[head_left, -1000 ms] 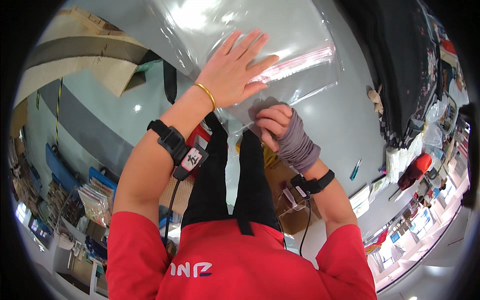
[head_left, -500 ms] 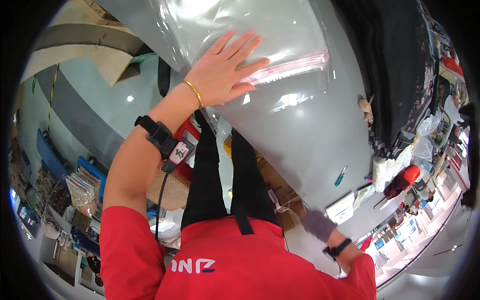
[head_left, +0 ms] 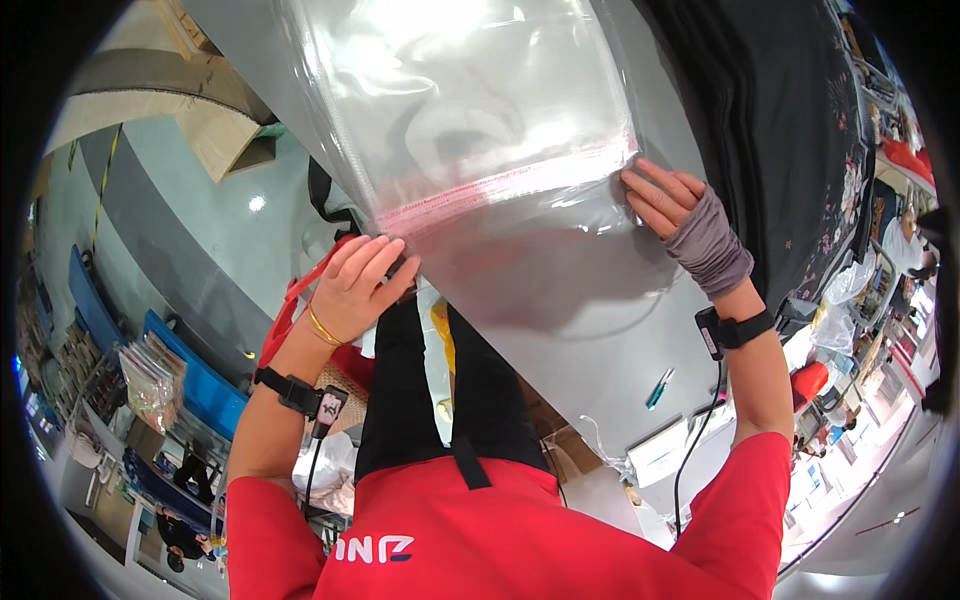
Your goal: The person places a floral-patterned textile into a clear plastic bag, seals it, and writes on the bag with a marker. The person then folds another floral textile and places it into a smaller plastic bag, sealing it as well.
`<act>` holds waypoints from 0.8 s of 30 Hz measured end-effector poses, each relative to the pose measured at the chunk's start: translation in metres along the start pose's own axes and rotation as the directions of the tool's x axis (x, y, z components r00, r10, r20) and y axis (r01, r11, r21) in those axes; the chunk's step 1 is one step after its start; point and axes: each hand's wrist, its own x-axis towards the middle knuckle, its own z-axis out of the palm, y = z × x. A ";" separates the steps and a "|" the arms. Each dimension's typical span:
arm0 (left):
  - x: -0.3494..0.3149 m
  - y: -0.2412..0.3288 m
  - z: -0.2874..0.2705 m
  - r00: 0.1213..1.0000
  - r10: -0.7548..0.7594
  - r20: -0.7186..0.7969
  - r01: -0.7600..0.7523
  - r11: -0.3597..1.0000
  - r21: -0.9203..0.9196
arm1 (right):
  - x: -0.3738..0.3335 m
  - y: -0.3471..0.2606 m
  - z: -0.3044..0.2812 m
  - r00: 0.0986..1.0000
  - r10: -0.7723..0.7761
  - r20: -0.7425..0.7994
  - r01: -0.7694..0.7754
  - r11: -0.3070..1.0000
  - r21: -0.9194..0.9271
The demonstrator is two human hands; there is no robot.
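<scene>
A stack of clear plastic bags [head_left: 470, 110] lies on the grey table, with a pink-edged seal strip [head_left: 500, 182] across its near end. At the strip's left end my left hand [head_left: 355, 287], with a gold bangle at the wrist, has its fingers bent and closed at the bags' corner. My right hand [head_left: 668, 200], in a grey fingerless sleeve, closes at the right end of the strip; its thumb is hidden. Between the hands a thin clear flap reaches toward me over the table.
A teal pen [head_left: 659, 389] lies on the grey table [head_left: 540, 325] to the right, near a white paper [head_left: 660, 452]. Black fabric [head_left: 770, 130] covers the right side. A red stool [head_left: 283, 325] stands below the table's left edge, beside my legs. Cardboard [head_left: 215, 135] is at far left.
My left hand has left its flat place on the bags and moved toward me to their left corner. My right hand has risen from low right to the right corner. The bags lie straighter.
</scene>
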 end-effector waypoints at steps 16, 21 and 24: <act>0.025 0.018 0.026 0.178 -0.904 0.389 0.547 -0.237 -0.803 | 0.052 -0.018 0.024 0.699 0.715 -0.001 -0.709 0.693 0.130; 0.055 0.026 -0.001 0.525 -0.758 -0.387 0.772 0.615 -0.158 | 0.083 -0.026 0.015 0.600 0.741 -0.304 -0.758 0.647 0.081; 0.088 0.032 0.004 0.770 -0.631 -0.093 0.636 0.770 0.041 | 0.113 -0.040 0.027 0.773 0.561 -0.296 -0.553 0.824 0.119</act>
